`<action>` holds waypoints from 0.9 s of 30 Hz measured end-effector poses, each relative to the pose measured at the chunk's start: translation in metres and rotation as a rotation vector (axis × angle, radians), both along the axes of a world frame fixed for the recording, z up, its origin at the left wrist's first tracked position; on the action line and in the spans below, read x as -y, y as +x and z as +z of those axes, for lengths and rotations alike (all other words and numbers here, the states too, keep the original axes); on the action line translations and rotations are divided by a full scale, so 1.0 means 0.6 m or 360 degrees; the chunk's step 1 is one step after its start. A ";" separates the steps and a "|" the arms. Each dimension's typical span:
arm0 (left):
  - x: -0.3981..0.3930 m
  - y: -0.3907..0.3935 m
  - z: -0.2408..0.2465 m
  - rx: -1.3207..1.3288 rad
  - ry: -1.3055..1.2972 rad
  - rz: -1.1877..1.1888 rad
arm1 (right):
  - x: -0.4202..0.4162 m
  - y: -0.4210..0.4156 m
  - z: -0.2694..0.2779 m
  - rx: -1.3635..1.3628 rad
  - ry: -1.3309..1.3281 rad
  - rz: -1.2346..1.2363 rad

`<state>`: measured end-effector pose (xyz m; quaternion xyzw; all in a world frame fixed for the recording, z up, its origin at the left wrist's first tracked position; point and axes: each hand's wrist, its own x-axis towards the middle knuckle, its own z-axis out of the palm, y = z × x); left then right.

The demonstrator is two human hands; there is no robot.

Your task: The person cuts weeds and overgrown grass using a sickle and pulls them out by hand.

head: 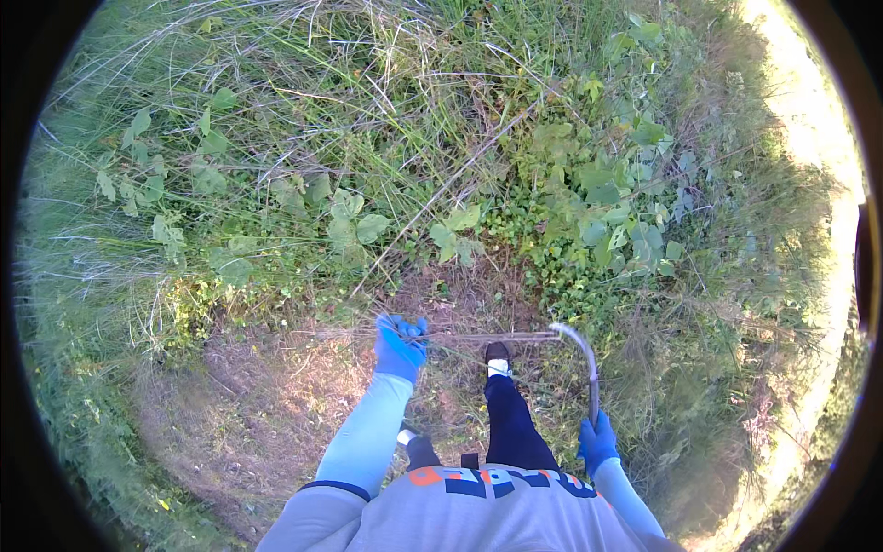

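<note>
Blue gloves cover both of my hands. My left hand is closed around a thin bunch of dry stalks, which runs out to the right across my front. In my right hand, low on the right, is the dark handle of a sickle. Its curved blade points up and bends left. The blade's tip meets the far end of the stalks, though I cannot tell whether it hooks them or only overlaps them. Part of the handle is hidden in my fist.
Tangled grass and leafy vines grow thick ahead. A long dry stem slants through them. Short stubble and bare soil lie to my left. My dark shoe stands beneath the stalks. A bright sunlit strip borders the right.
</note>
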<state>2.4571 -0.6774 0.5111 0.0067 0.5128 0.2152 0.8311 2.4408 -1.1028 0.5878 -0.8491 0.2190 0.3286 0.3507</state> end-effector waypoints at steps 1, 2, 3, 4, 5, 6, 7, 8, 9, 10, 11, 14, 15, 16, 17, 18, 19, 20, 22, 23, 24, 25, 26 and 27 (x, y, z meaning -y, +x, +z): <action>-0.023 -0.016 0.024 0.0042 0.0062 0.0040 | -0.043 0.014 0.006 -0.0008 0.0272 -0.0226; -0.052 -0.040 0.052 0.0085 0.0148 0.0097 | -0.093 0.031 0.012 -0.0023 0.0565 -0.0435; -0.075 -0.064 0.081 0.0128 0.0229 0.0159 | -0.134 0.042 0.010 0.0025 0.0825 -0.0493; -0.095 -0.083 0.114 0.0130 0.0291 0.0223 | -0.186 0.050 0.026 -0.0067 0.1025 -0.0649; -0.110 -0.098 0.149 0.0143 0.0340 0.0284 | -0.229 0.055 0.035 -0.0147 0.1164 -0.0774; -0.124 -0.119 0.178 0.0154 0.0398 0.0353 | -0.273 0.049 0.051 -0.0227 0.1409 -0.0794; -0.130 -0.140 0.203 0.0215 0.0416 0.0384 | -0.316 0.041 0.068 -0.0325 0.1560 -0.0770; -0.135 -0.161 0.225 0.0276 0.0436 0.0413 | -0.349 0.029 0.064 -0.0449 0.1689 -0.0728; -0.136 -0.186 0.242 0.0338 0.0451 0.0442 | -0.386 0.017 0.064 -0.0515 0.1787 -0.0711; -0.135 -0.216 0.244 0.0492 0.0515 0.0433 | -0.425 0.004 0.065 -0.0577 0.1868 -0.0697; -0.129 -0.241 0.256 0.0469 0.0545 0.0389 | -0.459 -0.006 0.067 -0.0631 0.1950 -0.0683; -0.100 -0.300 0.289 0.0405 0.0555 0.0237 | -0.546 -0.022 0.067 -0.0439 0.2183 -0.0714; -0.092 -0.322 0.291 0.0418 0.0602 0.0214 | -0.565 -0.031 0.064 -0.0417 0.2173 -0.0749; -0.083 -0.340 0.295 0.0436 0.0646 0.0183 | -0.582 -0.040 0.069 -0.0386 0.2165 -0.0789; -0.077 -0.351 0.300 0.0456 0.0690 0.0149 | -0.597 -0.048 0.076 -0.0350 0.2158 -0.0831; -0.076 -0.365 0.308 0.0399 0.0760 0.0132 | -0.615 -0.059 0.112 -0.0395 0.1932 -0.0877; -0.079 -0.379 0.317 0.0406 0.0754 0.0091 | -0.624 -0.072 0.129 -0.0345 0.1959 -0.0741; -0.082 -0.393 0.325 0.0413 0.0747 0.0049 | -0.632 -0.084 0.142 -0.0293 0.1985 -0.0605; -0.080 -0.410 0.336 0.0317 0.0774 -0.0073 | -0.648 -0.117 0.186 -0.0276 0.2002 -0.0168; -0.078 -0.412 0.340 0.0225 0.0857 -0.0165 | -0.659 -0.144 0.215 -0.0264 0.1920 0.0138; -0.076 -0.410 0.343 0.0135 0.0936 -0.0264 | -0.670 -0.170 0.243 -0.0237 0.1827 0.0433; -0.077 -0.407 0.350 0.0045 0.1007 -0.0370 | -0.680 -0.189 0.257 -0.0198 0.1721 0.0717; -0.080 -0.410 0.366 0.0025 0.1210 -0.0514 | -0.686 -0.208 0.259 -0.0168 0.1760 0.0977; -0.091 -0.419 0.372 0.0063 0.1373 -0.0588 | -0.693 -0.216 0.265 -0.0022 0.1743 0.1124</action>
